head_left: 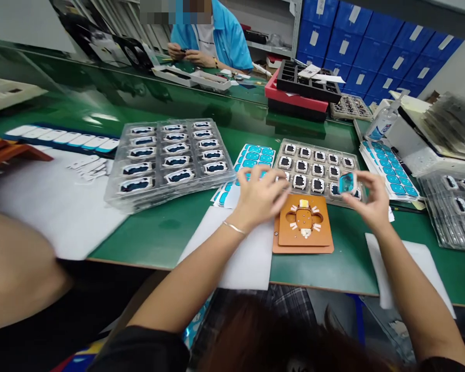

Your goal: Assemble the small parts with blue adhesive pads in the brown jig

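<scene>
My right hand pinches a small teal transparent square piece between thumb and fingers, just above the right end of a grey tray of square dark-centred modules. My left hand is blurred, with fingers spread, over the near edge of that tray and beside a sheet of teal stickers. Nothing shows in its grip. Below both hands lies an orange fixture plate with a shaped recess and small white and yellow pieces on it. My hands hide part of the tray and the sticker sheet.
A clear stacked tray of modules lies left, and another sticker sheet lies right. White foam sheets cover the green bench near me. A co-worker handles something beyond a black tray on a red box.
</scene>
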A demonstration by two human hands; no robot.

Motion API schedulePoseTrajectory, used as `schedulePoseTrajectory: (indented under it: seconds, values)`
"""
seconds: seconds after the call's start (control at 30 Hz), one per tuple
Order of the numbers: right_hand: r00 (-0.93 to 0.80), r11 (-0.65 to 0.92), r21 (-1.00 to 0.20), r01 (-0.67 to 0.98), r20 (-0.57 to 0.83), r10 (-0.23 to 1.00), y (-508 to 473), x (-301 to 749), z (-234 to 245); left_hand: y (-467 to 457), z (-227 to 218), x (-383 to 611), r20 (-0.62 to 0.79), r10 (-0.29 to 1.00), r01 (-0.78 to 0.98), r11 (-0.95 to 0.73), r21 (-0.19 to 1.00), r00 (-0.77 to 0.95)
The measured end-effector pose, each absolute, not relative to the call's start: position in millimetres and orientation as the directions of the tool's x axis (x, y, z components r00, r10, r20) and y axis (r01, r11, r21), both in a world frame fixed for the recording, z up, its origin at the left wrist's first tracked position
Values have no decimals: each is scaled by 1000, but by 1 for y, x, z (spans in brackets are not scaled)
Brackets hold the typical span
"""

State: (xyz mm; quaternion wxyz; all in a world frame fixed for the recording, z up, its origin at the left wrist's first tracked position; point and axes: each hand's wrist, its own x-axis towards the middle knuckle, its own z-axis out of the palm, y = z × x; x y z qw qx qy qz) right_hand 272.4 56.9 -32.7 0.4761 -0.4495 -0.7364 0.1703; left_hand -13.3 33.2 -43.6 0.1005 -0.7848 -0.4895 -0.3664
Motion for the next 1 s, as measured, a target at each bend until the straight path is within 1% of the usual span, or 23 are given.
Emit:
schedulePoseTrajectory:
  seconds: [0.03, 0.07, 0.1, 0.13, 0.2, 0.27, 0.33, 0.47, 0.6, 0.77, 0.87, 1.0]
  values:
    - [-92, 534, -658, 531, 582, 808, 70, 284, -36, 40, -45, -20, 599, 789, 901, -351, 254, 138]
    - [-44, 499, -621, 605, 599, 799, 82, 296, -40, 47, -46, -27, 510, 860, 936, -202, 288, 28]
    - [-6, 426, -562, 709, 600, 800, 92, 306, -44, 53, -47, -33, 418, 906, 952, -75, 296, -59]
    - [16, 344, -495, 798, 588, 809, 100, 314, -49, 58, -49, -39, 337, 935, 960, 15, 280, -113]
    - [15, 210, -342, 916, 553, 833, 110, 325, -56, 65, -52, -46, 238, 960, 969, 95, 226, -150]
    - [-25, 169, -227, 959, 526, 850, 114, 329, -62, 68, -54, -47, 215, 965, 976, 106, 193, -147]
    - [-66, 182, -175, 967, 522, 850, 114, 329, -66, 69, -55, -44, 217, 962, 973, 123, 194, -165]
    - [-130, 248, -161, 955, 525, 841, 116, 328, -68, 71, -53, -36, 208, 956, 964, 160, 212, -205]
    - [-212, 326, -150, 933, 504, 837, 119, 329, -70, 71, -51, -36, 200, 964, 975, 144, 170, -177]
    - [-243, 359, -151, 921, 498, 833, 117, 327, -71, 69, -51, -37, 177, 974, 985, 121, 121, -141]
    - [-242, 357, -143, 923, 505, 829, 115, 324, -68, 78, -47, -37, 124, 984, 988, 117, 97, -129]
    - [-251, 368, -131, 920, 525, 813, 107, 311, -62, 102, -38, -36, -11, 989, 984, 146, 99, -146]
